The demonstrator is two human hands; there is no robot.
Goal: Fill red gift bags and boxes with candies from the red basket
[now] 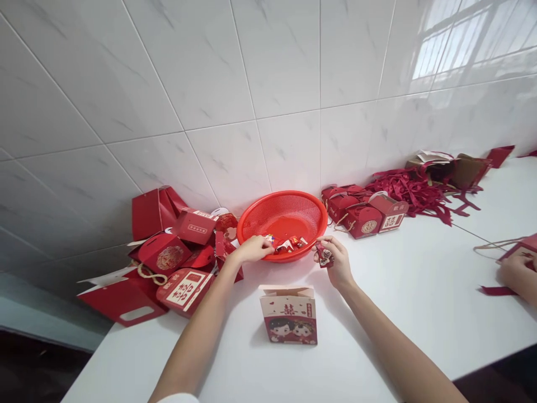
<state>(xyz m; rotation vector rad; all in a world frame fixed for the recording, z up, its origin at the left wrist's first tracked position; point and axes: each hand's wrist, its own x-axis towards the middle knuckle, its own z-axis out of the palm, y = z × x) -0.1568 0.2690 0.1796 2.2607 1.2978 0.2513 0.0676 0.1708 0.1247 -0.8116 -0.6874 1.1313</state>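
Observation:
A red plastic colander basket (280,204) stands against the wall with several wrapped candies (289,244) in its bottom. My left hand (255,248) reaches over the near left rim, its fingers closed on a wrapped candy (269,239) with a blue, white and yellow wrapper. Just off the basket's right side, my right hand (337,262) grips a small red packet (325,256) with white and dark markings. Between my forearms a red and cream paper gift box (289,316) with two cartoon faces stands upright, its top open.
Left of the basket lies a heap of red gift boxes (184,288). More red boxes (363,218) stand to its right, beside a tangle of dark red ribbons (411,190). At the right edge another person's hand (520,277) is near a red box. The white table's front edge shows below.

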